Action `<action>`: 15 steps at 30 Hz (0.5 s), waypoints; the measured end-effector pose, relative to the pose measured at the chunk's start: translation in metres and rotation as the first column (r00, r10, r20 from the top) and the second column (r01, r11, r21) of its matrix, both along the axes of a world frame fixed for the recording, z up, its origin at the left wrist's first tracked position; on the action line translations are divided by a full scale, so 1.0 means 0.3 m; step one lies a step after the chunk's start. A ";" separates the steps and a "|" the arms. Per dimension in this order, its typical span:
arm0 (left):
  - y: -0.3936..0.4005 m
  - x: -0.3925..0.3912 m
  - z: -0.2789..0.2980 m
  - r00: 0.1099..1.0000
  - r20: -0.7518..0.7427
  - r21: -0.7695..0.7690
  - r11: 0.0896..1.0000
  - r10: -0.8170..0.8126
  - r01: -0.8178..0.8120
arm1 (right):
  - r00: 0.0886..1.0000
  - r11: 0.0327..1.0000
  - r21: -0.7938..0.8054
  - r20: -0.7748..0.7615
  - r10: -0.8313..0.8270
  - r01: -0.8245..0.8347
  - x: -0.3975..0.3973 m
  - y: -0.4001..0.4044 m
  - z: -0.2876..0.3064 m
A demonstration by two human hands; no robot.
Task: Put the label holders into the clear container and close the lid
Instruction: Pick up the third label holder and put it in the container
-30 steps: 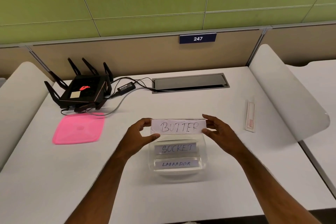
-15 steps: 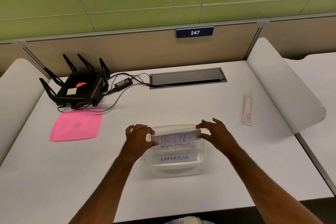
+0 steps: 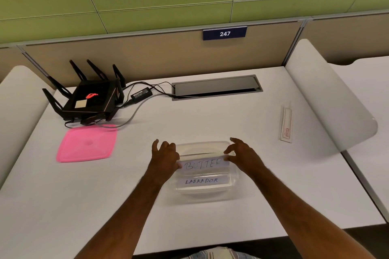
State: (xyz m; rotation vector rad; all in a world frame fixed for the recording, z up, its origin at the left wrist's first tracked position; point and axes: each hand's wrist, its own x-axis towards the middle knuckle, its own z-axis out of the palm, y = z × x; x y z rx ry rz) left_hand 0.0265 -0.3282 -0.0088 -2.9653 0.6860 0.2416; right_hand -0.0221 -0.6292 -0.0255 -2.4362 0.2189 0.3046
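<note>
Two hands meet at lower centre of the frame: the left hand (image 3: 165, 156) and right hand (image 3: 242, 154) each pinch an end of the BUTTER label holder (image 3: 202, 164) inside the clear container (image 3: 232, 190), above the LABRADOR label holder (image 3: 201, 181). Left of them the pink lid (image 3: 87, 143) lies on the desk (image 3: 210, 122).

Container (image 3: 204, 191) sits on desk (image 3: 189, 124) front-centre, w/ BUTTER holder (image 3: 203, 164) behind LABRADOR holder (image 3: 202, 181) inside it. Lid (image 3: 87, 143) lies far left, router (image 3: 90, 99) behind it; packet (image 3: 286, 123) well to the right.
</note>
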 end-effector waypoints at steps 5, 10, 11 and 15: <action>-0.018 0.023 -0.003 0.995 0.022 0.198 0.976 -0.098 0.091 | 0.999 0.997 -0.076 -0.035 -0.014 0.011 0.015 0.030 -0.007; -0.031 0.035 -0.016 0.993 0.004 0.235 0.966 -0.115 0.111 | 0.999 0.996 -0.082 -0.021 -0.044 0.043 0.018 0.036 -0.010; -0.034 0.034 -0.020 0.993 -0.003 0.235 0.965 -0.116 0.113 | 0.998 0.995 -0.089 -0.023 -0.054 0.052 0.021 0.038 -0.008; -0.052 0.026 -0.030 0.995 -0.031 0.215 0.971 -0.099 0.104 | 0.998 0.988 -0.147 -0.011 -0.056 0.053 0.032 0.052 -0.011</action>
